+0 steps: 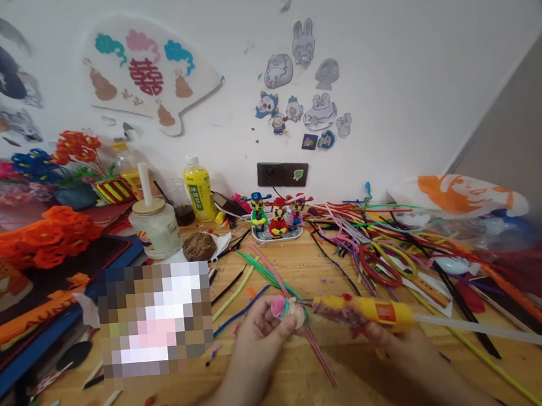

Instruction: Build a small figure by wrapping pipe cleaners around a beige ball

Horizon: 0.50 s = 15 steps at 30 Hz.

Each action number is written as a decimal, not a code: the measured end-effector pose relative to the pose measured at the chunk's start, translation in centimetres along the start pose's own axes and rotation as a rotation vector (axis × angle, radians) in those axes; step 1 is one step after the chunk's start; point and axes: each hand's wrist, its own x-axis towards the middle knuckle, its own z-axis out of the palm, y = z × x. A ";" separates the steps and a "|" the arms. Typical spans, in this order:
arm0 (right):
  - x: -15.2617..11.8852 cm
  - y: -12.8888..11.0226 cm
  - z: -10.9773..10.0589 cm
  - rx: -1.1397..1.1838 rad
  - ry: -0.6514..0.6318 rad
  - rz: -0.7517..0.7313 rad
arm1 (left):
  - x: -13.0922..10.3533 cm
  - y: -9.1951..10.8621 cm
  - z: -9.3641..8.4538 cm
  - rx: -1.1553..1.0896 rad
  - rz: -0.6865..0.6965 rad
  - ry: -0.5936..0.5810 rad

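Between the thumb and fingers of my left hand (266, 325) is a small pipe-cleaner figure (297, 313), cream with a pink ball-like part and a teal band. My right hand (397, 343) is wrapped round a yellow hot glue gun (364, 310), its front smeared with dried glue. A long translucent glue stick (487, 327) sticks out of the gun's back. The gun's nozzle points left, at or very close to the figure; whether they touch I cannot tell. Pink pipe cleaners (321, 358) lie on the table just below the figure.
Three small figures (278, 218) stand on a tray at the back. Many coloured pipe cleaners (378, 251) and scissors (355, 231) lie at right. A yellow bottle (198, 190), a glass jar (155, 231) and orange pipe-cleaner flowers (48, 236) stand left. One patch at left is pixelated.
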 end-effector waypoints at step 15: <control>-0.4 0.0 0.9 0.014 0.043 0.085 | -0.2 0.0 -0.1 0.024 -0.042 0.005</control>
